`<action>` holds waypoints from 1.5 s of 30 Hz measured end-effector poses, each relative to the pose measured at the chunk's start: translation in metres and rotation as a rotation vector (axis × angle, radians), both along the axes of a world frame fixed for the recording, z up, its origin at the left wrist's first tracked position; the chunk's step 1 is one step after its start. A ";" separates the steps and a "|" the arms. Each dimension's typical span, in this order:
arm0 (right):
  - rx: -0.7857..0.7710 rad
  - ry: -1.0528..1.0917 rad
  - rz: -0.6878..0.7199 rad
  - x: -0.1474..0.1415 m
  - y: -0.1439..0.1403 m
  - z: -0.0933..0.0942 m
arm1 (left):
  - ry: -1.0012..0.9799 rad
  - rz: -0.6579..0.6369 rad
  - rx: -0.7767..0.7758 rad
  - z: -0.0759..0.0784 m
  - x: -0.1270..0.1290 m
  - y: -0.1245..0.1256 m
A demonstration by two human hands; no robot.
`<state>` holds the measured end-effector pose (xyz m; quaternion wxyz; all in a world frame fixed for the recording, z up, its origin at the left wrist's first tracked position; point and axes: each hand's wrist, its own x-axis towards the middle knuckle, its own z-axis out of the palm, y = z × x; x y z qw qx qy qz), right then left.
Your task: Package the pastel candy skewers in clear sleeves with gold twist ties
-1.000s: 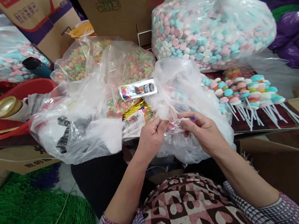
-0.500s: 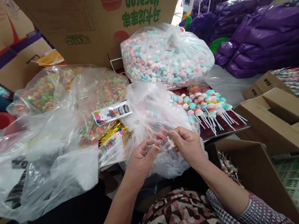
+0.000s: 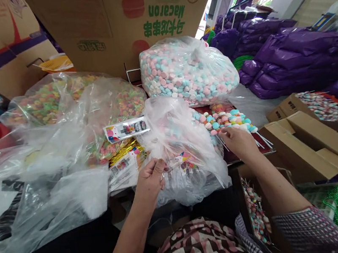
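Pinched in the left hand (image 3: 150, 176) is a small printed sleeve (image 3: 185, 161) over the clear bag (image 3: 187, 140), right hand (image 3: 238, 141) closing on candy skewers (image 3: 224, 118) on the tray, some bagged ones already boxed (image 3: 255, 211), many left.

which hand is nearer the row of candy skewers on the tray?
Right. The right hand is at the candy skewers, fingers on their sticks. The left hand is off to their left, pinching a small clear packet.
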<state>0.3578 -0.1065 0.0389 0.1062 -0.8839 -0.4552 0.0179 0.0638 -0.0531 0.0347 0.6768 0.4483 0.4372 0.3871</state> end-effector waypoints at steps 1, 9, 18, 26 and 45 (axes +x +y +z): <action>-0.076 -0.030 -0.006 0.001 0.003 0.001 | -0.016 0.011 -0.008 0.000 0.000 0.000; -0.173 -0.108 0.017 -0.015 0.004 -0.004 | -0.107 0.038 -0.052 -0.001 -0.006 0.003; -0.091 0.004 -0.080 -0.011 -0.004 -0.017 | -0.139 0.032 -0.067 -0.002 -0.007 0.002; 0.106 0.185 -0.114 0.000 -0.003 -0.020 | -0.151 0.049 -0.091 -0.002 -0.006 0.003; 1.040 1.056 -0.251 -0.007 -0.028 -0.018 | -0.146 0.065 -0.096 -0.007 -0.006 0.004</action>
